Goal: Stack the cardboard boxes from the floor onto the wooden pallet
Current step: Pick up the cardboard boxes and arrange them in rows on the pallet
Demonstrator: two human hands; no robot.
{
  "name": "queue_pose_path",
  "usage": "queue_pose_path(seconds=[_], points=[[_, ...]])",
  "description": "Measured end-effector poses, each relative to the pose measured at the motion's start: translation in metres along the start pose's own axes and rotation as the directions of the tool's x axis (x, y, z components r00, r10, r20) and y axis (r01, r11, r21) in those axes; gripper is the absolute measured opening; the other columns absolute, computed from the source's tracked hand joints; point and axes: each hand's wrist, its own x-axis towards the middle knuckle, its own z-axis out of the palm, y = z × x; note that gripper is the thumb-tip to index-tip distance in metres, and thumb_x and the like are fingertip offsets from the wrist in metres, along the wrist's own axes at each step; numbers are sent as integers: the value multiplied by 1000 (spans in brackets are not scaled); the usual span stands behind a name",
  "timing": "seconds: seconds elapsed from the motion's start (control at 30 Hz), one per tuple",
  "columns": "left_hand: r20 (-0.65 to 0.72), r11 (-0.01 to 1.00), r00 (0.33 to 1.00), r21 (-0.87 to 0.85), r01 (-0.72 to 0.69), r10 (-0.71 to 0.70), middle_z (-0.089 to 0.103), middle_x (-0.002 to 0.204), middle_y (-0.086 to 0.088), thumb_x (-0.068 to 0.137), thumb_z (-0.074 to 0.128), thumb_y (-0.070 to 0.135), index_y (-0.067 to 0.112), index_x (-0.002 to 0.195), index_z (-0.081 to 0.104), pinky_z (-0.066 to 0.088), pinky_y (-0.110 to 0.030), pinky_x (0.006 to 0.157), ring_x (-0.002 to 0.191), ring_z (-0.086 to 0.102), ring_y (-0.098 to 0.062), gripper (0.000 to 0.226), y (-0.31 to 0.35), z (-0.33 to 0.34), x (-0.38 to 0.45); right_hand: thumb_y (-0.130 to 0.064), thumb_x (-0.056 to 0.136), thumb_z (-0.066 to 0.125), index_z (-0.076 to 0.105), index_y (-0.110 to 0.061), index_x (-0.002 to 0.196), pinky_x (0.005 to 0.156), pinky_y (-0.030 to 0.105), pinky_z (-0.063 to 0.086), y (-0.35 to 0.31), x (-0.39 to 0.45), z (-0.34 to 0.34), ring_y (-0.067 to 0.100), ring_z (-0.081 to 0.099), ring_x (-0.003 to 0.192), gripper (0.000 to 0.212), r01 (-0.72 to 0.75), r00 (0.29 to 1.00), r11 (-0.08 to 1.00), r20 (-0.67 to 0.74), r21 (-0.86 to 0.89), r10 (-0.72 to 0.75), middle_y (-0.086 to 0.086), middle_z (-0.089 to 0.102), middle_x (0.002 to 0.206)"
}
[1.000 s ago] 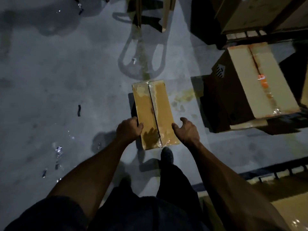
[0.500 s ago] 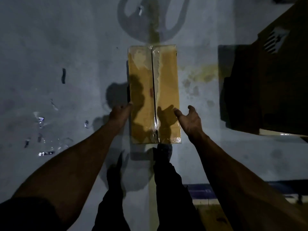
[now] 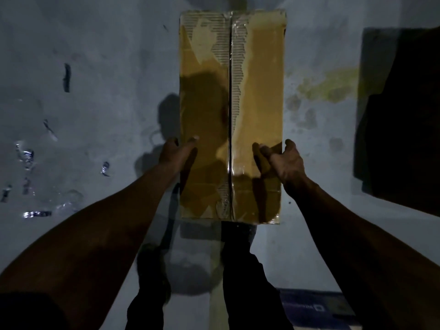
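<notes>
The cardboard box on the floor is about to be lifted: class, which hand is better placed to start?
Probably the right hand: its thumb lies on top of the cardboard box and its fingers curl over the right edge. The left hand only rests at the left edge, thumb on top.

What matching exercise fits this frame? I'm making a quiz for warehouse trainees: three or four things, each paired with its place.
Things:
1. cardboard box
2. left hand
3. right hand
4. yellow stain

Places:
A. on the floor right of the box
B. at the box's left edge
C. centre, long side running away from the person
D. at the box's right edge

Pairs: 1-C, 2-B, 3-D, 4-A
</notes>
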Motion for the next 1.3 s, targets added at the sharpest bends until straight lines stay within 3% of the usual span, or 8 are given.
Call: queue_pose_path(seconds=[0.17,0.27,0.4,0.63,0.8,0.93,1.17,1.3], points=[[38,989,999,-143,35,-29,58,140,-13,83,76,50,9,144,48,50,-39,98,120,60,-32,79,-10,17,19,-55,82,75,35,-14,147,79,39,58,9,20,12,34,51,125,87,-37,999,997,25,66,35,10,50,140],[49,973,998,-226,49,-39,61,134,-12,83,79,42,8,141,51,50,-35,92,113,62,-28,73,-14,23,23,-60,76,78,40,-15,141,98,48,52,16,27,18,34,54,120,88,-32,999,995,-15,96,34,9,55,133],[58,960,998,-277,39,-24,66,128,-11,74,85,47,10,135,58,53,-46,100,112,65,-31,77,-15,24,20,-63,72,78,44,-16,138,102,50,50,17,25,22,31,56,120,89,-19,999,993,-24,114,22,7,57,131],[32,978,999,-207,-2,9,68,124,-8,73,82,57,13,132,62,55,-45,97,106,67,-28,76,-9,19,-7,-65,75,74,49,-12,135,99,49,51,13,-1,1,34,58,116,84,-5,998,998,-61,56,9,10,59,129],[21,986,999,-161,-45,49,72,103,-3,74,82,57,18,113,68,59,-37,85,87,70,-22,57,7,10,-51,-71,74,72,53,-11,127,96,48,52,9,-43,-28,35,60,110,82,-61,993,998,-96,30,63,12,61,124],[7,995,996,-48,-91,91,59,77,9,77,78,58,27,93,56,50,-27,71,69,60,-11,41,19,-2,-97,-71,75,71,54,-11,125,94,45,51,11,-91,-54,35,59,108,80,-105,987,993,-113,56,111,7,58,113],[82,969,972,94,-228,220,70,94,2,75,72,70,28,91,59,59,-41,86,85,69,-23,47,35,-49,-187,-74,72,70,53,-18,112,95,51,52,11,-196,-90,33,60,103,71,-105,972,982,-193,159,136,8,60,112],[86,918,933,165,-360,351,68,85,4,76,68,72,26,84,61,59,-41,82,82,69,-21,47,44,-82,-238,-75,71,69,54,-18,109,93,51,53,8,-263,-100,32,61,100,70,-71,957,973,-260,219,129,8,62,109]])
